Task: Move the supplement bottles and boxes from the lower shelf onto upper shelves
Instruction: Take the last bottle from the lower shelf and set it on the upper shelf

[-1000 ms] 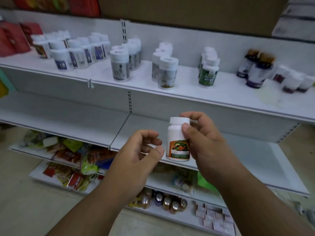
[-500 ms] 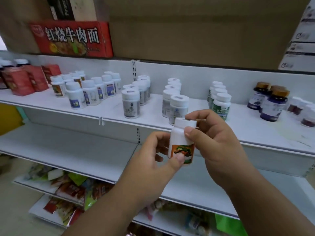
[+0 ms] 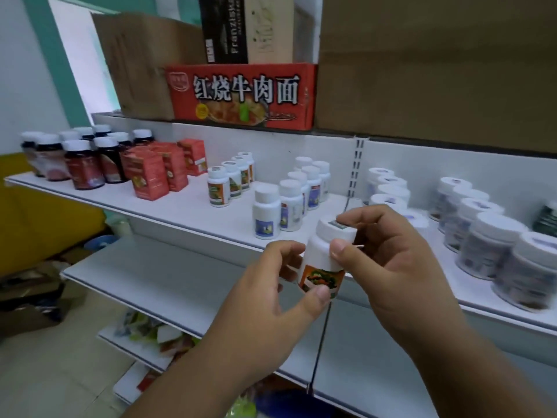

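A white supplement bottle (image 3: 324,260) with an orange label is held upright in front of the upper shelf (image 3: 187,214). My right hand (image 3: 398,267) grips its cap and neck, thumb in front and fingers over the top. My left hand (image 3: 271,300) pinches its lower part, thumb on the label. On that upper shelf stands a row of matching orange-label bottles (image 3: 219,188), with blue-label white bottles (image 3: 266,214) right behind the held one.
Red boxes (image 3: 149,176) and dark bottles (image 3: 83,164) fill the shelf's left end; white-capped jars (image 3: 494,245) crowd its right. A bare white shelf (image 3: 168,276) lies below. Cardboard cartons and a red noodle box (image 3: 241,96) sit on top. Snack packets (image 3: 156,333) lie lower down.
The view swung up and to the left along the shelf. The bottle stays in my right hand, and my left hand has closed onto its lower part.
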